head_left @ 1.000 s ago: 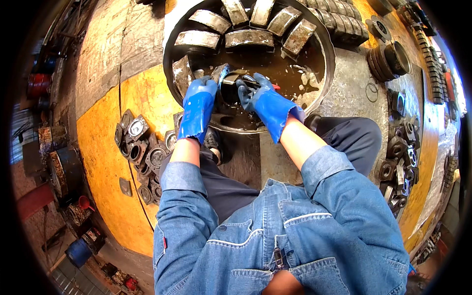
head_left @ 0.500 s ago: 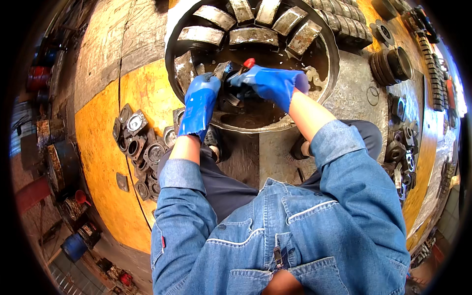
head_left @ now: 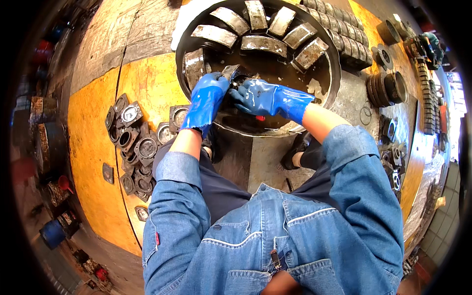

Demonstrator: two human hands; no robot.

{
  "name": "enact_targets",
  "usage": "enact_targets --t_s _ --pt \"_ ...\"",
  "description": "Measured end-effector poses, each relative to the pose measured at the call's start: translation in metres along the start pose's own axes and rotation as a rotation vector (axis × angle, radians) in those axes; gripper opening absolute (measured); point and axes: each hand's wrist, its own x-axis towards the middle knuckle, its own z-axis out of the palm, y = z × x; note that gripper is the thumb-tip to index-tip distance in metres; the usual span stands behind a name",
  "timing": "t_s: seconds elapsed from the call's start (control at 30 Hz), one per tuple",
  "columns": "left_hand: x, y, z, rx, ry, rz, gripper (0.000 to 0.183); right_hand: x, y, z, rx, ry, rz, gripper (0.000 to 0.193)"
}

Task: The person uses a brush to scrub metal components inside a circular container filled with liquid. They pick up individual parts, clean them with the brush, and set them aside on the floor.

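Observation:
My left hand (head_left: 209, 92), in a blue rubber glove, is closed on a dark, wet metal block (head_left: 234, 73) above the left part of a round basin (head_left: 336, 73). The block's lower part is hidden by my gloves. Close beside it, my right hand (head_left: 253, 96), gloved alike, has its fingers curled at the block. A red-ended tool (head_left: 260, 118) pokes out below the right glove; its other end is out of sight, so its kind cannot be made out. Dark liquid stands in the basin. Several curved metal blocks (head_left: 264, 45) lie around its far and left inner side.
Flanged metal parts (head_left: 146, 147) are heaped on the yellow board at left. Rows of dark ribbed blocks (head_left: 351, 46) stand beyond the basin at right, near ringed cylinders (head_left: 378, 91). More metal parts (head_left: 392, 162) lie at right. My feet flank the basin's near edge.
The tool's red end has gone from above my right hand to below it. My right hand has turned and moved slightly nearer. The whole view has shifted a little.

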Motion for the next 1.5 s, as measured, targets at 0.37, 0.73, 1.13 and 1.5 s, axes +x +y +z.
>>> enact_targets --t_s 0.37,0.73,1.13,1.5 --pt "0.007 -0.001 0.004 0.000 -0.028 -0.041 0.043 0.023 0.000 0.031 0.227 -0.127 0.566 0.033" --pt "0.009 -0.013 0.007 0.014 0.013 -0.099 0.046 -0.016 -0.031 0.005 0.328 0.124 0.403 0.022" --pt "0.005 0.000 0.002 -0.030 -0.022 -0.070 0.049 -0.008 -0.009 -0.014 -0.082 -0.140 0.422 0.040" --pt "0.005 0.004 0.002 -0.058 -0.062 -0.111 0.053 -0.019 0.026 0.021 1.384 0.084 1.057 0.028"
